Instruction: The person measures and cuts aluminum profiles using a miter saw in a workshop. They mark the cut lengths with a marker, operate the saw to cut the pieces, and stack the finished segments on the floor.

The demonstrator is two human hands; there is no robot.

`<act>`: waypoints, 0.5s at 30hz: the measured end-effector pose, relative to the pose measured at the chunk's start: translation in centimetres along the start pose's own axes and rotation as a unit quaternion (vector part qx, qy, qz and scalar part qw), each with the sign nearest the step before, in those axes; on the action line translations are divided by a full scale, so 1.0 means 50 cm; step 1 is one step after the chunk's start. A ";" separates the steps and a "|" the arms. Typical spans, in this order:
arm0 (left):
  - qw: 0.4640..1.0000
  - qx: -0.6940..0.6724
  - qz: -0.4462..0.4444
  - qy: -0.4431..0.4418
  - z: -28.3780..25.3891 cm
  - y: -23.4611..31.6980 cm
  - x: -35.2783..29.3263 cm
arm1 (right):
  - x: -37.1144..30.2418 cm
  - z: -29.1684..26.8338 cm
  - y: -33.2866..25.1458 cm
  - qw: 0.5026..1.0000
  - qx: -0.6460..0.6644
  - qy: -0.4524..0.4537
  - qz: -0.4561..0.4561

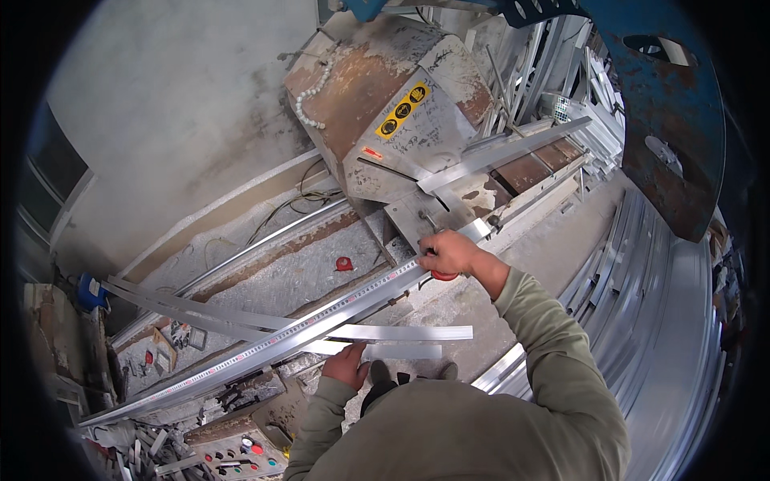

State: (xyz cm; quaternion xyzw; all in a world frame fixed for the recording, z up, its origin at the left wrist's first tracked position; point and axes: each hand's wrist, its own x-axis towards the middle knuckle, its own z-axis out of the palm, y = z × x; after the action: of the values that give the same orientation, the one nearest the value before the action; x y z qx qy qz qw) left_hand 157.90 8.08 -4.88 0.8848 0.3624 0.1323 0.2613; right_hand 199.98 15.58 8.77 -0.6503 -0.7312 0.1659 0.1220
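A long silver aluminium profile [265,361] runs slantwise from the lower left up to the saw table. Along its top lies the pale blade of a tape measure [313,320]. My right hand [449,252] is closed at the blade's upper end, with the red case [443,276] partly hidden below it. My left hand [345,367] is closed at the near edge of the aluminium pieces, its fingertips partly hidden. Two shorter flat strips [409,332] cross beneath the long profile and stick out near that hand.
Ahead stands a worn saw housing [385,120] with a slotted metal table and another profile [505,152] lying across it. Long profiles [650,305] are stacked at right. A blue metal arm [674,120] hangs upper right; a button panel [245,453] is lower left.
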 end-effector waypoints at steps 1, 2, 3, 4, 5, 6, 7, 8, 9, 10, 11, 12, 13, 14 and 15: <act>1.000 0.000 -0.014 0.008 0.007 0.012 -0.002 | 0.002 -0.004 0.017 1.000 0.003 0.005 -0.007; 0.999 0.010 -0.032 0.016 0.015 0.027 -0.005 | 0.007 -0.012 0.035 1.000 0.000 -0.006 -0.005; 0.998 0.026 -0.052 0.023 0.023 0.040 -0.015 | 0.020 -0.019 0.044 1.000 0.001 -0.022 -0.007; 0.997 0.034 -0.066 0.024 0.041 0.059 -0.021 | 0.013 -0.024 0.065 0.999 -0.002 -0.041 0.001; 0.996 0.035 -0.073 0.029 0.053 0.068 -0.015 | 0.013 -0.022 0.093 1.000 0.003 -0.024 -0.007; 0.995 0.035 -0.094 0.026 0.067 0.092 -0.012 | 0.011 -0.012 0.129 1.000 0.008 -0.014 -0.013; 0.993 0.033 -0.101 0.043 0.088 0.111 -0.010 | 0.012 -0.017 0.163 1.000 0.008 -0.003 -0.025; 0.992 0.034 -0.111 0.060 0.113 0.134 -0.011 | 0.005 -0.026 0.192 1.000 0.017 -0.006 -0.022; 0.990 0.028 -0.129 0.057 0.127 0.170 -0.005 | -0.009 -0.036 0.219 0.999 0.027 -0.007 -0.016; 0.987 0.026 -0.145 0.056 0.135 0.201 0.006 | -0.016 -0.049 0.244 0.999 0.036 -0.004 -0.012; 0.988 0.020 -0.136 0.068 0.154 0.226 0.014 | -0.024 -0.064 0.277 0.999 0.032 -0.012 -0.013; 0.988 0.019 -0.131 0.075 0.177 0.239 0.019 | -0.033 -0.076 0.309 0.999 0.029 -0.018 -0.016; 0.987 0.019 -0.141 0.074 0.188 0.263 0.024 | -0.039 -0.092 0.334 0.998 0.046 -0.035 0.005; 0.985 0.018 -0.152 0.073 0.202 0.289 0.030 | -0.050 -0.099 0.361 0.999 0.033 -0.026 0.005; 0.983 0.032 -0.175 0.050 0.208 0.314 0.049 | -0.066 -0.115 0.401 0.999 0.035 -0.027 0.016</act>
State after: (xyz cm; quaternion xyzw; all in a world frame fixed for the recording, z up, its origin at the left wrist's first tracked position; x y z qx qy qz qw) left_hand 173.01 -3.44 -4.64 0.8079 0.5282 0.1173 0.2336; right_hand 220.94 14.76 6.11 -0.6527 -0.7175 0.2106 0.1218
